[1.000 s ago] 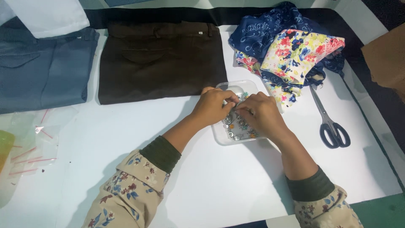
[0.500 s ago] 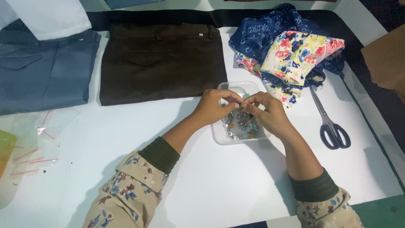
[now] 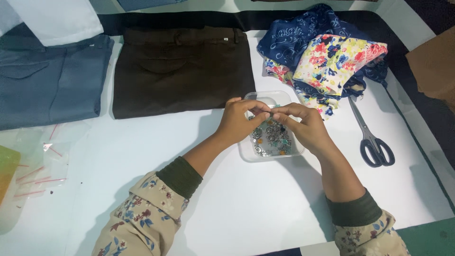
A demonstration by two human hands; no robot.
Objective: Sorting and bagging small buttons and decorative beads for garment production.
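While both hands hover pinched together over the clear plastic tray (image 3: 246,152), I judge the main risk to be dropping whatever tiny piece sits between the fingertips. My left hand (image 3: 239,119) and right hand (image 3: 305,125) meet tip to tip directly above the tray, fingers curled nearly closed; something small seems gripped where they touch, but I cannot tell what. The little metal fasteners (image 3: 271,137) lie loose in the tray just beneath my palms. A slip would send the piece back among the lookalikes, or off onto the white table (image 3: 246,208) toward my wrists. A wrist dipping could also tip the light tray and scatter its contents. The scissors (image 3: 372,137) lie just beyond my right hand, the brown trousers (image 3: 182,71) beyond my left
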